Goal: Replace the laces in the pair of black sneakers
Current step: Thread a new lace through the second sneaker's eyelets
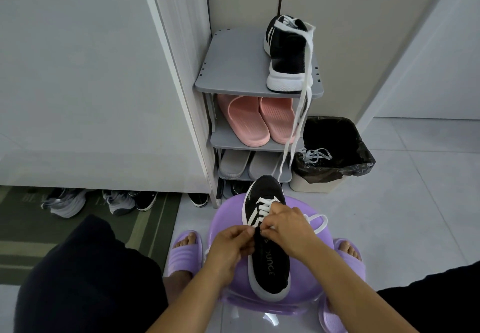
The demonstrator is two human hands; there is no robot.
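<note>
one black knit sneaker (267,254) with white side stripes and a white sole is lying on a round purple plastic stool (226,218) between the person's feet, with its toe pointing away from the person. a flat white lace (265,206) is crossing through its eyelets, and a loose loop of it is lying on the stool at the right side.

the left hand (231,244) is curling its fingers and pinching the edge of the shoe opening near the top eyelets; i cannot tell if it is also holding some lace. the right hand (285,225) is narrow too, its fingertips pinching the flat white lace just beside the left thumb.

the second black sneaker (285,52) is standing on the top of a grey plastic shoe rack (233,73), at its right side. a long white lace (301,114) is hanging from it down over the front of the shelves.

a pair of pink rubber slippers (259,119) is sitting on the next shelf, and grey slippers (241,163) below them. just beside the rack, a small bin with a black plastic bag (337,156) is holding a bundle of pale laces (318,156). the feet are wearing purple slippers (184,252).
</note>
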